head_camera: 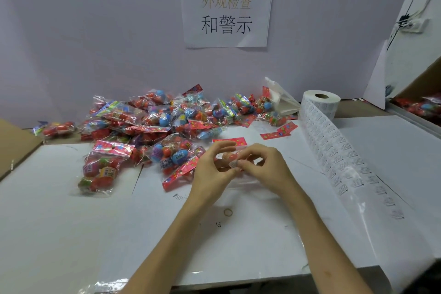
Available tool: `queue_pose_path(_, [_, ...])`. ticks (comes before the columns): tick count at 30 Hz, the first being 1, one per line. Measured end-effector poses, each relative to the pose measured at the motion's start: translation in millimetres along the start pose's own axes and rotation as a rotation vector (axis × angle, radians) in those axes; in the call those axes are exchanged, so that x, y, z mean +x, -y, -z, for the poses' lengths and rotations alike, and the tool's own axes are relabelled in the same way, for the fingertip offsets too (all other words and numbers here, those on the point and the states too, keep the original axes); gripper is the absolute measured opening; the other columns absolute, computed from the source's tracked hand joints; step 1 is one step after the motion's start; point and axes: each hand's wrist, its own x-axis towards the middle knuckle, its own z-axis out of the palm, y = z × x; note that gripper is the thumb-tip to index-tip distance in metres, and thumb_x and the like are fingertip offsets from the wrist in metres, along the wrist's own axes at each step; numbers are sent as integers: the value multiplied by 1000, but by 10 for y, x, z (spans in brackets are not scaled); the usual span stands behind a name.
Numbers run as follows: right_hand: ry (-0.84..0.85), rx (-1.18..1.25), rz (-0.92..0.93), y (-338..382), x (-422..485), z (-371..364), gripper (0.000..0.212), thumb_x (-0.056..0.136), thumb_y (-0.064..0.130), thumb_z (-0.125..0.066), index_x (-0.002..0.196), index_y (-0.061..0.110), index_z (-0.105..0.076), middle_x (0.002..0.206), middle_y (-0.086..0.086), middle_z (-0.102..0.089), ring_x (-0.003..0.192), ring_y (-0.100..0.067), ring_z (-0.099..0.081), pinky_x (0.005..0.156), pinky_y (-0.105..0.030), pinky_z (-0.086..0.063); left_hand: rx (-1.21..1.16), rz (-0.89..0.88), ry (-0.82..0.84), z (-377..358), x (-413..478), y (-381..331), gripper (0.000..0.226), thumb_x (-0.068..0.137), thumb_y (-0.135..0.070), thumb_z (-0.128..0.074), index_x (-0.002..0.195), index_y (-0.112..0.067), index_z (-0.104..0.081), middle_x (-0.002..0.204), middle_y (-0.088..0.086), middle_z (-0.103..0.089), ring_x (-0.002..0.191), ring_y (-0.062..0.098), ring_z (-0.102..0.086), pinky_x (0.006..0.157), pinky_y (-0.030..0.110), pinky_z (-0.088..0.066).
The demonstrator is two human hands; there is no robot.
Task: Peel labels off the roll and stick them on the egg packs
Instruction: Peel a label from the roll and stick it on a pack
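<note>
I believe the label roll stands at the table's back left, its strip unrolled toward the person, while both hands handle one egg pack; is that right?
Not quite: in the head view the label roll stands at the back right. Its strip does run toward the person, and the left hand and right hand do handle one egg pack.

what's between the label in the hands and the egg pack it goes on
Nothing visible. The left hand and right hand pinch the label at their fingertips directly over the egg pack; only the person's own fingers are near it.
</note>
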Motion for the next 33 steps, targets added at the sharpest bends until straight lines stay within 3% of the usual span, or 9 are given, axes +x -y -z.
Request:
queue_pose_path(5, [-172, 15, -9, -30, 17, 50, 14, 91, 11, -72, 83, 21, -71, 79, 10, -71, 76, -8, -64, 68, -20, -49, -2, 35, -8, 1, 8, -3, 51, 81, 15, -70, 122, -14, -63, 120, 0, -68, 97, 11, -74, 79, 25, -60])
queue_pose_path(8, [-278, 89, -92, -59, 33, 103, 22, 93, 9, -68, 85, 28, -71, 82, 13, -71, 73, -2, -62, 73, -25, -49, 125, 56, -98, 42, 25, 39, 36, 89, 2, -70, 118, -17, -63, 110, -3, -71, 92, 8, -73, 77, 24, -60])
queue_pose_path(11, [-316, 107, -195, -102, 31, 110, 25, 97, 14, -62, 105, 37, -70, 100, 3, -74, 82, -9, -64, 74, -23, -48, 283, 74, -144, 51, 20, 109, 23, 95, -10, -68, 117, -17, -62, 94, -2, -71, 85, 12, -69, 72, 26, -60])
queue_pose_path(13, [-299, -26, -237, -138, 16, 95, 36, 98, 19, -61, 130, 35, -63, 104, 3, -72, 85, -7, -63, 76, -21, -48, 390, 78, -149, 34, 8, 152, 23, 97, -13, -66, 119, -15, -60, 85, -4, -68, 77, 8, -65, 67, 15, -54])
queue_pose_path(17, [-130, -404, -266, -210, -14, 18, 70, 96, 35, -65, 157, 34, -30, 105, 11, -71, 107, -16, -64, 107, -42, -37, 501, 103, -112, 6, 0, 202, 30, 98, -19, -65, 126, -16, -55, 82, -5, -65, 74, 4, -61, 64, 16, -46])
queue_pose_path(19, [-141, -264, -281, -212, -7, 7, 76, 92, 31, -71, 157, 34, -31, 99, 13, -72, 105, -15, -66, 102, -38, -43, 470, 135, -102, 11, 12, 200, 33, 97, -20, -67, 128, -19, -54, 87, -8, -66, 77, 0, -62, 66, 16, -48])
queue_pose_path(22, [-182, -50, -282, -192, 7, -4, 81, 89, 16, -76, 155, 33, -33, 105, 8, -72, 92, -14, -71, 75, -20, -52, 306, 164, -123, 38, 33, 163, 38, 92, -16, -73, 124, -25, -53, 95, -9, -67, 82, -1, -66, 62, 8, -50])
queue_pose_path(28, [-280, 340, -239, -84, 20, 38, 79, 84, 4, -80, 145, 31, -37, 106, 3, -73, 81, -7, -73, 76, -24, -57, -149, 288, -174, 97, 81, 86, 57, 82, -12, -84, 127, -24, -52, 111, 6, -67, 100, 19, -69, 77, 29, -61])
queue_pose_path(33, [-246, 550, -265, -29, 22, 83, 71, 89, 9, -75, 146, 31, -39, 107, 1, -77, 96, -11, -74, 75, -24, -55, -200, 284, -199, 87, 84, 99, 52, 82, -11, -83, 125, -20, -56, 108, 8, -72, 96, 19, -73, 86, 36, -61])
